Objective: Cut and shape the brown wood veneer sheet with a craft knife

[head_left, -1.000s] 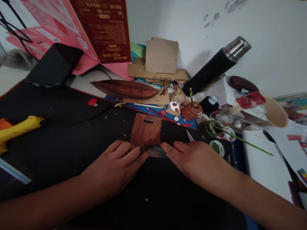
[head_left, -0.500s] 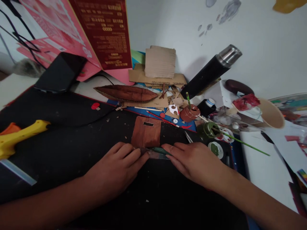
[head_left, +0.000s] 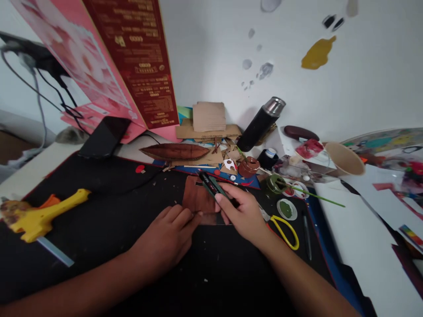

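Note:
A reddish-brown painted piece (head_left: 197, 199) lies flat on the black mat (head_left: 139, 233), with a clear strip (head_left: 209, 219) along its near edge. The fingers of my left hand (head_left: 173, 231) are closed at the near left edge of this piece; what they pinch is too small to make out. My right hand (head_left: 243, 211) is wrapped round a dark green and black tool (head_left: 211, 186), whose far end points up and left over the brown piece. The tool looks like a utility knife, but its blade is not visible.
On the left lies a yellow glue gun (head_left: 49, 215). Yellow-handled scissors (head_left: 286, 231), a dark pen (head_left: 307, 235) and an open green paint jar (head_left: 273, 186) are at the right. Behind are a brown leaf-shaped piece (head_left: 175, 151), a brown jar (head_left: 249, 167) and a black flask (head_left: 261, 125).
The tool in my right hand has been raised and turned from lying flat along the near edge to pointing up and left. The camera view has shifted, showing more wall and the scissors.

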### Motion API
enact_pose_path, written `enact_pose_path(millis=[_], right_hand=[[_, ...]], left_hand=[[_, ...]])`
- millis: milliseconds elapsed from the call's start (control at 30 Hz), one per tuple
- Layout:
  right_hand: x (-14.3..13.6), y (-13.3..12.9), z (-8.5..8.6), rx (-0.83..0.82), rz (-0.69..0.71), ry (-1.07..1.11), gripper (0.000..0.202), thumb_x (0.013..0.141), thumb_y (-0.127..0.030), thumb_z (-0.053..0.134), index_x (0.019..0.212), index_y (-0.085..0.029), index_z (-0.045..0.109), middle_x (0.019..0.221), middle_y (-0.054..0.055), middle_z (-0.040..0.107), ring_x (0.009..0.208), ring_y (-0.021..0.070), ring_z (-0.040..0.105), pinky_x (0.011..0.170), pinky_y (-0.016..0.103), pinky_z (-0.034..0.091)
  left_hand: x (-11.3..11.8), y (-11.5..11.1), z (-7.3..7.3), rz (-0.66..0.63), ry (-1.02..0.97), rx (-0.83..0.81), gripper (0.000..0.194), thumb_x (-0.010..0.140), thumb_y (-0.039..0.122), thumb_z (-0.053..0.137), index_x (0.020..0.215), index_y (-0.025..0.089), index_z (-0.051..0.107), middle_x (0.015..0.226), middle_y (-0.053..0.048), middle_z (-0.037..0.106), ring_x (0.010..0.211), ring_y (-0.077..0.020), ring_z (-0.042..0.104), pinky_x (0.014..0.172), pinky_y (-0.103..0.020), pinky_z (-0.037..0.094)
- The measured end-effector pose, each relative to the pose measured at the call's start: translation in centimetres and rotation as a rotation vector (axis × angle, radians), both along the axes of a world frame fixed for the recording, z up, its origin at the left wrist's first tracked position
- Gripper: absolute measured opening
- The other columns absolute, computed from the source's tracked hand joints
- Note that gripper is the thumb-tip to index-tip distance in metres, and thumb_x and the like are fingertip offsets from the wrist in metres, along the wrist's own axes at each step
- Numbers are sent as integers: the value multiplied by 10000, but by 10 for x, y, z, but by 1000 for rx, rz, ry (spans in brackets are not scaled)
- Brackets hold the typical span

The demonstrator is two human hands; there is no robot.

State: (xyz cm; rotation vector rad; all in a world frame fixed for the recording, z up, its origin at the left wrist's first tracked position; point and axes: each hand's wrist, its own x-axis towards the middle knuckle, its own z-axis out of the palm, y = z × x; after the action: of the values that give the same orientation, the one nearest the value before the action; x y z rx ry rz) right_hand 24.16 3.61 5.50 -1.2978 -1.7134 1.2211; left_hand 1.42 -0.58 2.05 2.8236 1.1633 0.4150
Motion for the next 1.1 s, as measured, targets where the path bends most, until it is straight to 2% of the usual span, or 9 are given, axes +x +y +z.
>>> enact_pose_path(millis=[100,167,300,400,567,700,767,900,1100], right_hand=[[-13,7,-7,77,-32,39,393,1041,-471,550,1291,-207,700,732,-18,672,471,98,554,469,222,460],[-17,9,-12,167,-52,-8,371,1050,-445,540,1289,-213,702,744,-5,703,544,124,628,553,244,528],[-14,7,-25,447,-4,-189,301,1028,-316,549,1251,-210,721,1089,88,809,981,205,771,887,344,606],[-6,4,-31,570,27,-262,295,1016,-280,569,1252,-194,725,1227,124,787,1107,227,759,973,383,592],[2,6,-33,549,-17,-220,301,1015,-282,575,1254,-177,725,1175,112,802,1063,221,769,955,377,595],[2,8,-34,426,-54,-211,331,1028,-312,564,1301,-202,715,1069,70,820,966,205,775,863,341,603],[1,8,-37,387,-69,-207,334,1032,-332,563,1303,-213,719,1019,56,822,908,201,775,822,333,604],[1,9,-41,444,-79,-169,315,1012,-311,595,1290,-263,734,1185,46,803,1052,224,762,947,365,577],[1,9,-41,468,-39,-183,324,1018,-313,580,1302,-262,727,1241,60,786,1120,249,747,981,385,561]], left_hand=[[0,2,-1,-4,-84,32,159,916,94,592,1020,145,700,893,-62,622,831,-241,539,785,-393,527],[-1,4,-2,3,-161,24,150,943,86,546,922,155,677,869,-60,615,805,-228,533,738,-369,527],[-2,5,-3,14,-175,10,291,945,76,544,1206,132,662,951,-70,646,856,-227,567,752,-365,558],[-1,4,-3,9,-109,11,327,933,78,564,1240,132,662,953,-72,645,863,-242,575,751,-392,572],[0,4,-2,16,-115,-11,207,977,107,535,1094,142,702,952,-75,640,864,-233,569,766,-385,564],[2,4,-2,8,-4,11,421,936,72,559,1340,161,634,1076,-86,654,929,-243,565,826,-407,564],[2,3,-2,8,16,7,399,940,78,552,1317,173,642,1112,-86,658,962,-245,566,856,-412,558],[2,4,-7,27,-119,8,195,988,132,507,1115,155,653,1055,-90,667,938,-239,573,828,-396,552],[0,4,-9,27,-159,16,244,987,145,531,1202,204,629,1072,-76,669,949,-252,598,827,-404,560]])
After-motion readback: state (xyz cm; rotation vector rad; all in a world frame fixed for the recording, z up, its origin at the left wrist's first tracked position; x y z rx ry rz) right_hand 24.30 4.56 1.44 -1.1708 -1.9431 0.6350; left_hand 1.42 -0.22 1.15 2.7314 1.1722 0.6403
